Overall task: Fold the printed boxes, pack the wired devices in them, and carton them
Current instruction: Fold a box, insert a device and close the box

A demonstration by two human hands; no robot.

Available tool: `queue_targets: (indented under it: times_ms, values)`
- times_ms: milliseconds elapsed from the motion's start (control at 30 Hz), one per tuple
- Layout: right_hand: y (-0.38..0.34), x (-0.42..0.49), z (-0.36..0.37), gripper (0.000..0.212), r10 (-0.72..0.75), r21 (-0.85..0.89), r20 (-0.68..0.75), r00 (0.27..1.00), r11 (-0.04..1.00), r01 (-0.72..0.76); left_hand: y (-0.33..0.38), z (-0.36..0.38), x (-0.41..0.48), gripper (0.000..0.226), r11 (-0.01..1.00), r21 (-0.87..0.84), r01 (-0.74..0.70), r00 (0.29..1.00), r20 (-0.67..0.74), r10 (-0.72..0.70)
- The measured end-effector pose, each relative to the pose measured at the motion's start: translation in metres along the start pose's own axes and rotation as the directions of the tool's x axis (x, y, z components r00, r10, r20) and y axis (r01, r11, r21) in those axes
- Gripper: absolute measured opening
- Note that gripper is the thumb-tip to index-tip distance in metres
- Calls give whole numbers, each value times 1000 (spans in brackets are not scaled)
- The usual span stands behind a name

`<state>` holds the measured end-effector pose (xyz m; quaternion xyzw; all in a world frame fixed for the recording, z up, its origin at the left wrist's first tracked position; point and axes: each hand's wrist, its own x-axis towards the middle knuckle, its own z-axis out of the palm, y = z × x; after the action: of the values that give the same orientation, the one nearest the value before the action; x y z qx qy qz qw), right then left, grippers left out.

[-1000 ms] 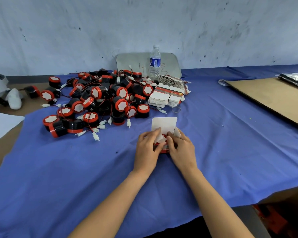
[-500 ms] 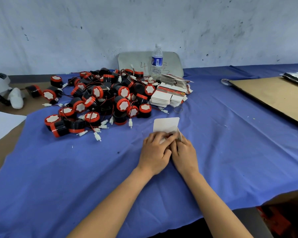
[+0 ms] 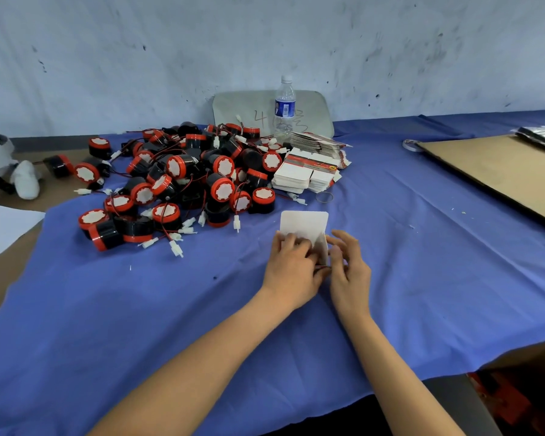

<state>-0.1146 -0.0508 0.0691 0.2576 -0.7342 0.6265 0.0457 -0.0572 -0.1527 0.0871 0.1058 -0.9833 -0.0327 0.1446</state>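
In the head view, a small white cardboard box is held on the blue cloth covering the desk, near the centre, with its rounded white flap raised on the far side. The box is gripped by the left hand, whose fingers are curled over its near part. The right hand is laid against the box's right side with fingers bent; whether a flap is pinched cannot be told. A pile of round black-and-red wired devices is spread far left of the hands. A stack of flat printed box blanks is set just right of the pile, with a clear plastic water bottle standing behind it. A brown cardboard sheet is laid at far right.
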Motion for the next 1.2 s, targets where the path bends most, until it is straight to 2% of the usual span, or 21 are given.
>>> queue_targets:
  times_ms: [67, 133, 233, 333, 400, 533, 600, 667, 733, 800, 933, 967, 1000, 1033, 1067, 1133, 1200]
  values:
    - [0, 2, -1, 26, -7, 5, 40, 999, 1000, 6, 1, 1, -3, 42, 1000, -22, -16, 1000, -27, 15]
    - [1, 4, -2, 26, -26, -4, 76, 997, 1000, 26, 1, 0, -8, 32, 990, -128, -56, 991, -125, 40]
    - [6, 7, -3, 19, 18, -2, 110, 994, 1000, -18, -3, 4, -16, 24, 968, -233, -90, 963, -268, 25]
    - [9, 10, -4, 11, 40, 1, 118, 992, 999, -41, -9, 8, -22, 17, 868, -495, -30, 946, -295, -135]
    - [9, 11, -4, 12, 61, 0, 154, 986, 998, -62, -12, 9, -24, 17, 814, -581, -1, 923, -314, -223]
    - [4, 11, -4, 28, 66, 99, 193, 979, 991, -86, -4, 9, -24, 27, 866, -496, -63, 942, -317, -113]
    - [1, 9, -6, 38, 52, 127, 215, 975, 989, -81, -3, 9, -25, 29, 879, -474, -50, 945, -306, -111]
    - [-6, 12, -11, 37, 58, 178, 268, 962, 978, -109, -6, 10, -27, 32, 880, -473, -46, 950, -293, -108]
    - [-20, 23, -16, 26, 94, 227, 318, 944, 959, -172, -10, 9, -27, 35, 869, -490, -69, 955, -284, -84]
    - [-33, 40, -19, 23, 108, 149, 402, 909, 972, -181, -13, 8, -26, 37, 858, -507, -84, 954, -288, -77]
    - [-42, 61, -15, 14, 93, -75, 578, 811, 995, -60, -12, 8, -26, 38, 840, -534, -96, 956, -286, -72]
    - [-43, 60, -13, 15, 119, -82, 618, 777, 993, -87, -13, 8, -27, 37, 833, -544, -101, 957, -283, -69]
    - [-42, 59, -11, 28, 143, -84, 639, 756, 990, -117, -13, 8, -27, 37, 823, -557, -108, 957, -284, -66]
    - [-42, 57, -10, 39, 169, -85, 640, 750, 985, -150, -13, 8, -26, 38, 815, -568, -116, 956, -287, -64]
    - [-40, 56, -8, 40, 185, -85, 623, 760, 982, -169, -13, 8, -26, 38, 811, -572, -122, 954, -294, -64]
    - [-36, 56, -5, 27, 171, -84, 588, 791, 985, -150, -14, 8, -24, 37, 817, -562, -128, 946, -316, -68]
    - [-32, 56, -4, 23, 130, -118, 574, 808, 990, -75, -15, 9, -23, 34, 822, -553, -135, 944, -323, -61]
